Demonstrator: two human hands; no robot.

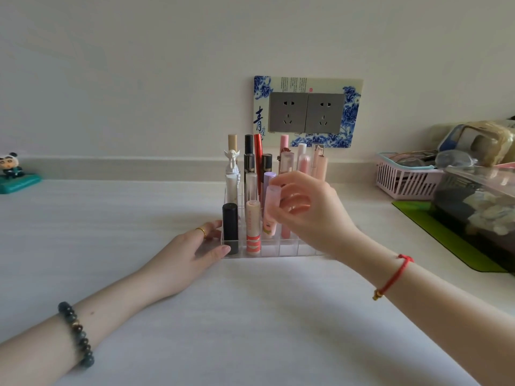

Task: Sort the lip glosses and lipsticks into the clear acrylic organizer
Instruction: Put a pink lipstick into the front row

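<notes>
Blurred pink tube [271, 203] pinched by R hand [309, 215] over organizer [291, 249]; rear tubes [284, 144] partly hidden. L hand [199, 250] laid straight-fingered against its corner. Box [479, 190] cut off R.

White bench [111, 218], off-white wall [139, 65]. Twin grey sockets [306, 112] in a blue-white frame at 12. Panda figurine [11, 168] at 9. Pink basket [404, 182] and green mat [423, 215] at 3. Soft, even light.

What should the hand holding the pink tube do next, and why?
Probably ease the pink tube straight down into its compartment, then let go. The right hand pinches its top, it leans a little, and its lower end is already inside the organizer. The left hand rests against the organizer's corner, steadying it.
</notes>
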